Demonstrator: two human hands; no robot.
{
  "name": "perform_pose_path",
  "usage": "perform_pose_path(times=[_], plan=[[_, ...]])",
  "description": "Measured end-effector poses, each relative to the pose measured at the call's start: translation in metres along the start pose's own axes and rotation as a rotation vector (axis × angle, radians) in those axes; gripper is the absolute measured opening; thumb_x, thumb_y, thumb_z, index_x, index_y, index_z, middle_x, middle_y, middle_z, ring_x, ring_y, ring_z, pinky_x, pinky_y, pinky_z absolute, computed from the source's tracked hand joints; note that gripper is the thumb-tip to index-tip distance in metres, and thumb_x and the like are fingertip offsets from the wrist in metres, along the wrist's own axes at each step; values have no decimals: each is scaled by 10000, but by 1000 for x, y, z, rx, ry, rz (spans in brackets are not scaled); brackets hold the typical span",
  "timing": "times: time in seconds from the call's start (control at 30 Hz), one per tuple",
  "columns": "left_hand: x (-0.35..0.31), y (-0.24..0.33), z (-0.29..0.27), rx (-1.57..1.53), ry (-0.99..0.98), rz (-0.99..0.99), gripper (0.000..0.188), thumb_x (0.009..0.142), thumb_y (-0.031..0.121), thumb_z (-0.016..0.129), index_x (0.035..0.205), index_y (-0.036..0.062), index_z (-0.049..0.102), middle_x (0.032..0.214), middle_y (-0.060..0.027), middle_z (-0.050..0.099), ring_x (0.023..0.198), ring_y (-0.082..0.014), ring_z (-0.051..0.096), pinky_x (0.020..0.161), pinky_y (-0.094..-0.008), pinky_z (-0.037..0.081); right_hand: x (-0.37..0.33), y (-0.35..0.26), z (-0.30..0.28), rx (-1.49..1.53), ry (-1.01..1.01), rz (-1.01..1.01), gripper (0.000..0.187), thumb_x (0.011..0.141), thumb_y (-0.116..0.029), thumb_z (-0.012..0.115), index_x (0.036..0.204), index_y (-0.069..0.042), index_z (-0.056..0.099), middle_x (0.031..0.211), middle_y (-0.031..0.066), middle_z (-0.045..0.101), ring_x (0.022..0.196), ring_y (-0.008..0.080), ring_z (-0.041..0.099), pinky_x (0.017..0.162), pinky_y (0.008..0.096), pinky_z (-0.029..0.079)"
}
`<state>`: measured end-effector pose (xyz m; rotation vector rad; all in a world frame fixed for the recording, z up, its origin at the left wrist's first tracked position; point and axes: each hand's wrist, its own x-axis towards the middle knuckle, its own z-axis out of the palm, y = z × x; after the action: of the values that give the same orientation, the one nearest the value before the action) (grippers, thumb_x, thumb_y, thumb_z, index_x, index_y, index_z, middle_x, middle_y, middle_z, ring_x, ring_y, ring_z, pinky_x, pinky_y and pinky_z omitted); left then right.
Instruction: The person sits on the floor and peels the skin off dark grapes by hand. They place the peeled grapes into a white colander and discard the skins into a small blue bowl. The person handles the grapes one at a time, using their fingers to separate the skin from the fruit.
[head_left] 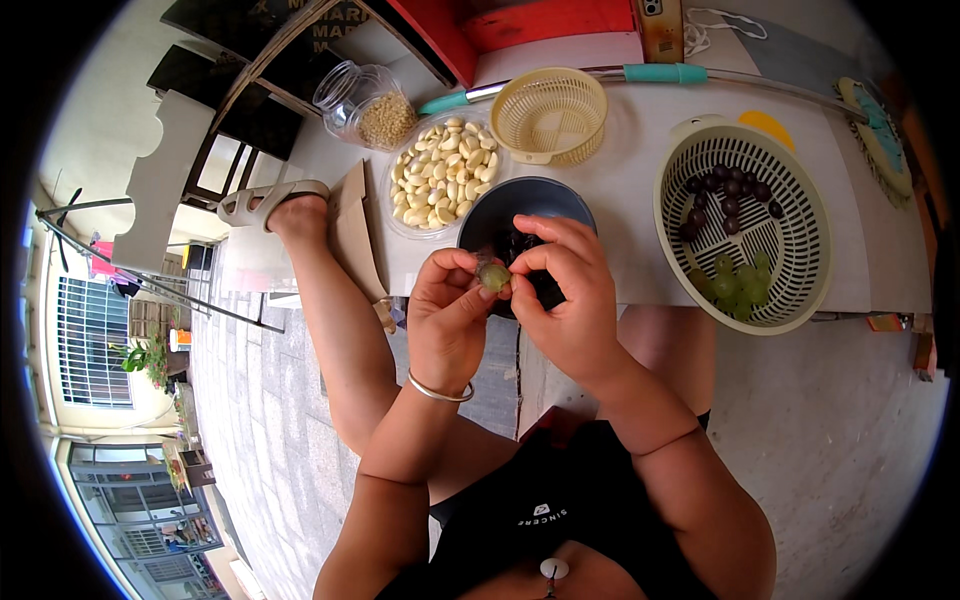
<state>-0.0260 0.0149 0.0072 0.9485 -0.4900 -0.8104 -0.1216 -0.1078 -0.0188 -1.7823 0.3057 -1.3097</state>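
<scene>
Over the near edge of a dark grey bowl point(535, 195), my left hand point(448, 315) pinches a green grape point(494, 279) between thumb and fingers. A bit of skin seems to stand up from its top. The thumb and forefinger of my right hand point(572, 305) close on the grape's right side. Dark pieces point(515, 242) lie in the bowl, partly hidden behind my hands. To the right, a large pale strainer basket point(664, 215) holds dark purple grapes point(731, 188) at its far side and green grapes point(740, 287) at its near side.
Behind the bowl sit a plate of peeled garlic cloves point(445, 172) and a small cream basket point(550, 108). A clear jar point(345, 95) of pale kernels lies at the back left. A mop point(660, 73) lies along the back; brown cardboard point(352, 215) leans by my raised leg.
</scene>
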Motion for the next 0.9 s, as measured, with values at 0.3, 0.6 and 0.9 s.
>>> perform_pose_path(times=[0.3,0.6,0.9], plan=[[6,5,-8,-264,-46,-290,307,932,11,625,1232,24,559,1050,-104,669,938,-222,667,864,-367,548,2,0,-4,127,-48,107,175,705,42,702,820,-45,601,1053,106,671,983,310,619,860,403,500],[7,14,7,236,18,-32,339,894,-62,630,1224,-18,563,1163,-117,647,971,-186,668,836,-309,553,1,0,-3,180,-31,174,171,729,46,686,841,-57,607,857,74,649,827,282,616,743,386,496],[13,18,0,383,-19,-18,279,870,-93,644,1140,-35,612,1120,-101,651,899,-166,644,789,-288,535,1,-3,-7,334,-109,275,133,770,46,658,863,-37,613,864,72,661,803,228,629,750,333,512]])
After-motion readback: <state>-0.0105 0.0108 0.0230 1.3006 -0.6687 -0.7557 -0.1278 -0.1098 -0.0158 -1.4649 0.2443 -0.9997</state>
